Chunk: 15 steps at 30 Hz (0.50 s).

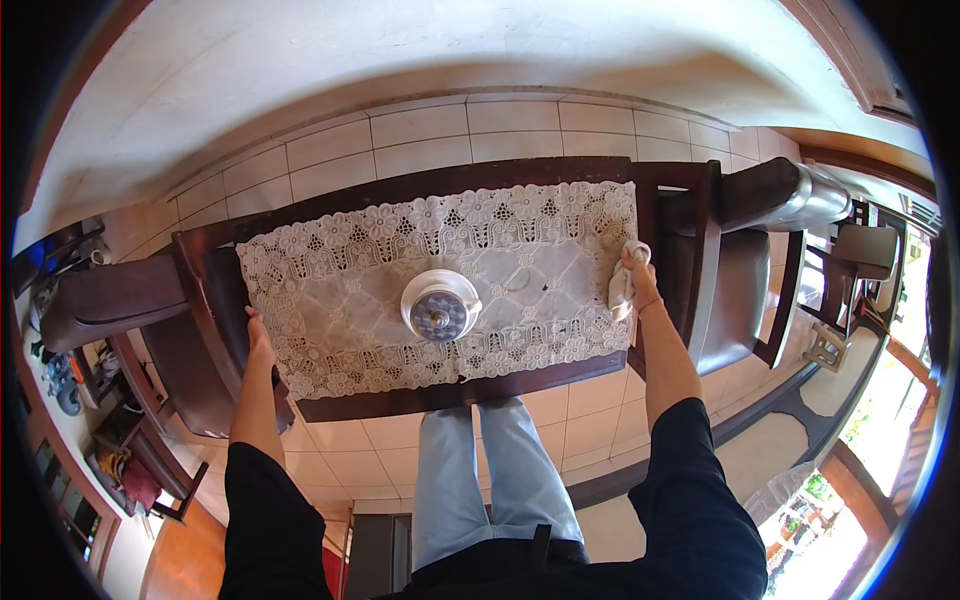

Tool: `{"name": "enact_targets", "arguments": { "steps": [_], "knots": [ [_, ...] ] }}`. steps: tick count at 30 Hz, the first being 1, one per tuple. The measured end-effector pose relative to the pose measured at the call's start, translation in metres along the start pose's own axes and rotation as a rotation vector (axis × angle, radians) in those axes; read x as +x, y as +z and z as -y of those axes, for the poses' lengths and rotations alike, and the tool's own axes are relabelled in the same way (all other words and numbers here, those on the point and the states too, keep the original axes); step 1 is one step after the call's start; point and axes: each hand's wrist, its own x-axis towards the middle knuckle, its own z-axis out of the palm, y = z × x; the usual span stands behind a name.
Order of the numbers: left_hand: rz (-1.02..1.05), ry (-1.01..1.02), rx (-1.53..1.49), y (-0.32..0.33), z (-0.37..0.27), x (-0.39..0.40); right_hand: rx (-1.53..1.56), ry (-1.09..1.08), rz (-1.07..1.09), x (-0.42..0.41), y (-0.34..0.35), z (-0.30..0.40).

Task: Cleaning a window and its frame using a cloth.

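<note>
A white lace tablecloth (525, 262) covers most of a dark wooden table (465, 393). Near its middle stands a white cup and saucer (420, 289), topped by a dark, patterned round lid with a knob (439, 316). My right hand (641, 276) grips a crumpled pale cloth (622, 289) at the right edge of the tablecloth. At the left edge of the table is my left hand (259, 334), beside the lace border; its fingers are partly hidden, and whether it pinches the border cannot be told.
Dark padded chairs stand at the left end (176, 360) and right end (735, 292) of the table. A white wall (450, 45) rises beyond the tiled floor (420, 124). A small stool-like object (827, 347) is at the right. Shelves with assorted items line the far left.
</note>
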Motion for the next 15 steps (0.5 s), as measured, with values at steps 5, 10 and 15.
{"name": "enact_targets", "arguments": {
  "steps": [5, 10, 15],
  "knots": [
    [-0.102, 0.093, 0.134, -0.044, 0.002, 0.027, 0.089, 0.019, 0.012, 0.004, 0.028, -0.001],
    [-0.225, 0.159, 0.269, -0.025, 0.000, 0.028, -0.016, 0.013, -0.134, 0.000, 0.015, -0.005],
    [-0.202, 0.391, 0.581, -0.036, -0.002, 0.049, -0.091, -0.023, -0.182, -0.001, 0.012, -0.005]
  ]
}}
